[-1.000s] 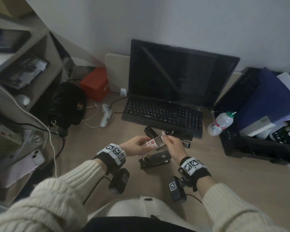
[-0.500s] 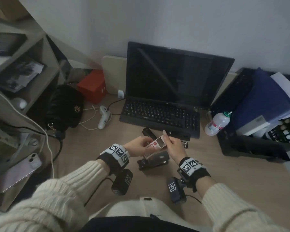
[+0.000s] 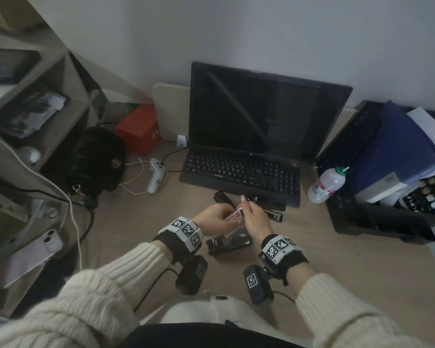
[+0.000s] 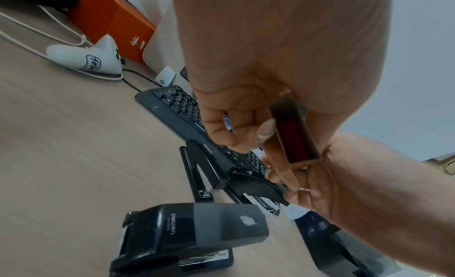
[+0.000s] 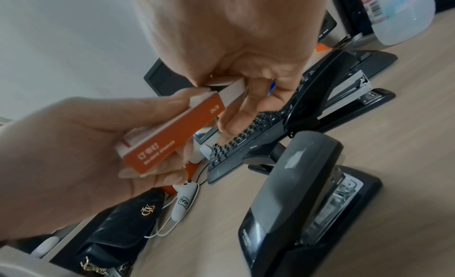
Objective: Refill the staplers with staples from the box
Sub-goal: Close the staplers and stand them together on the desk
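My left hand (image 3: 224, 219) grips a small orange and white staple box (image 3: 234, 217) above the desk. In the right wrist view the orange sleeve (image 5: 172, 133) lies across the left hand's fingers. My right hand (image 3: 246, 209) pinches the box's white end (image 5: 231, 87). The box's open end shows a dark red inside (image 4: 294, 137); no staples are plainly visible. A large black stapler (image 3: 229, 243) lies directly under the hands. A slim black stapler (image 3: 222, 198) and an opened one (image 3: 274, 214) lie beyond, in front of the keyboard.
A black keyboard (image 3: 241, 174) and monitor (image 3: 266, 111) stand behind the staplers. Left are a white controller (image 3: 156, 177), a black bag (image 3: 98, 159) and an orange box (image 3: 138, 129). Right are a plastic bottle (image 3: 327, 182) and a black tray (image 3: 377, 219).
Both hands have stayed on the staple box above the large stapler. The right hand's fingers have shifted slightly at the box's end, and the box has tilted a little.
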Motion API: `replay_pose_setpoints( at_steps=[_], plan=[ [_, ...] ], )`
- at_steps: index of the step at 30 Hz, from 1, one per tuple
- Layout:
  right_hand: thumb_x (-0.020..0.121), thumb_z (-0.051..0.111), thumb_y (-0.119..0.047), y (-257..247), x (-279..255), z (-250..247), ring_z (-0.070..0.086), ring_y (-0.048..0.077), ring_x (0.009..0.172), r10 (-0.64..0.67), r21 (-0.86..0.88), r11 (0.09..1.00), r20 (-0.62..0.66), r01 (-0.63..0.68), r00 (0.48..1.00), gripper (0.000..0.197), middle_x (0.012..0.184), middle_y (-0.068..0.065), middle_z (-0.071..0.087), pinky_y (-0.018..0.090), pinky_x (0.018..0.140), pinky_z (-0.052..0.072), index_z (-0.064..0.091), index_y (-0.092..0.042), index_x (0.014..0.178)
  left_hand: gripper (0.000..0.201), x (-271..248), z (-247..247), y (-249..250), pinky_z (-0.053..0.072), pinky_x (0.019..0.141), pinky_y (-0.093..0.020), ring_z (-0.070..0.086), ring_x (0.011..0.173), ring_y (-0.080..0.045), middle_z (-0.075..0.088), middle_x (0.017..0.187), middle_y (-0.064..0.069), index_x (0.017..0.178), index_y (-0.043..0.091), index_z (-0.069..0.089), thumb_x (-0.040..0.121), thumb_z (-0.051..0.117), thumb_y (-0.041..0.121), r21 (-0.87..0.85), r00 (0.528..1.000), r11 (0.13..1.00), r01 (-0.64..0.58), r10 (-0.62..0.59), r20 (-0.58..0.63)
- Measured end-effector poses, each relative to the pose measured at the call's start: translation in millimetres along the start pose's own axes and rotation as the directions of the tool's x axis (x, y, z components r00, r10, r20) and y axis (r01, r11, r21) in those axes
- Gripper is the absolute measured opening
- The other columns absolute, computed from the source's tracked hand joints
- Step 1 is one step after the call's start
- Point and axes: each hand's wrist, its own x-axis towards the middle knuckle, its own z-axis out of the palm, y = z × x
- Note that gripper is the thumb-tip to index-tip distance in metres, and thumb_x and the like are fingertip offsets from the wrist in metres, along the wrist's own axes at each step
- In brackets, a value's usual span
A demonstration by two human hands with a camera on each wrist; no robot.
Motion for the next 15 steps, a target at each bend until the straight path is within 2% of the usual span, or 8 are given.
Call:
replay_pose_setpoints(
  at_steps=[2,5,7,9,11,15],
  plan=[
    [0.101,0.030,-0.046,-1.2,1.5,0.4,0.064,0.027,0.082,-0.006,-0.013,1.000,0.005,0.006,1.000,0.051,0.083,0.009,0.066,0.044,0.079,0.053,0.062,-0.007,0.091,0.021,1.8,2.4,1.5,0.037,0.049,-0.013,0.053,0.057,-0.004,0.058,0.068,0.008,0.082,0.019,0.056,0.091,0.060,0.038,-0.021,1.000,1.000,0.009,-0.010,-0.028],
    [0.101,0.029,-0.046,-2.0,1.7,0.3,0.064,0.026,0.088,-0.015,-0.015,1.000,0.040,0.016,0.999,0.050,0.092,0.010,0.068,0.046,0.084,0.052,0.062,-0.009,0.100,0.020,2.8,3.9,1.7,0.042,0.053,-0.016,0.057,0.062,-0.008,0.062,0.073,0.004,0.086,0.015,0.059,0.091,0.059,0.035,-0.068,0.998,0.998,0.016,-0.020,-0.057],
    [0.102,0.029,-0.043,-2.4,1.6,0.2,0.064,0.026,0.091,-0.028,-0.018,0.999,0.066,0.029,0.997,0.048,0.098,0.012,0.068,0.045,0.085,0.052,0.062,-0.008,0.106,0.016,3.5,5.1,1.5,0.040,0.051,-0.015,0.056,0.061,-0.007,0.061,0.072,0.005,0.083,0.018,0.058,0.090,0.059,0.032,-0.086,0.997,0.996,0.016,-0.023,-0.080],
    [0.103,0.028,-0.041,-4.1,0.0,-0.1,0.063,0.022,0.096,-0.033,0.003,0.999,0.097,0.033,0.995,0.046,0.106,0.009,0.067,0.039,0.088,0.051,0.062,-0.012,0.116,0.014,3.0,5.6,1.0,0.038,0.049,-0.012,0.055,0.059,-0.004,0.060,0.070,0.007,0.078,0.023,0.055,0.090,0.059,0.030,-0.102,0.995,0.995,0.014,-0.024,-0.096],
    [0.103,0.027,-0.041,-1.5,0.8,0.0,0.061,0.017,0.100,-0.021,0.068,0.998,0.133,0.012,0.991,0.046,0.111,0.004,0.065,0.031,0.088,0.050,0.057,-0.017,0.127,0.015,1.2,5.3,1.4,0.039,0.052,-0.013,0.058,0.063,-0.005,0.061,0.073,0.008,0.079,0.025,0.054,0.090,0.060,0.032,-0.099,0.994,0.995,0.012,-0.023,-0.104],
    [0.099,0.026,-0.053,3.5,3.6,-4.0,0.064,0.020,0.105,-0.007,0.235,0.971,0.186,-0.037,0.983,0.051,0.109,0.006,0.068,0.042,0.097,0.049,0.058,-0.024,0.126,0.022,-2.9,4.0,2.8,0.044,0.057,-0.017,0.062,0.070,-0.010,0.063,0.078,0.007,0.089,0.020,0.057,0.091,0.061,0.041,-0.133,0.994,0.991,0.007,-0.020,-0.103]
  ],
)
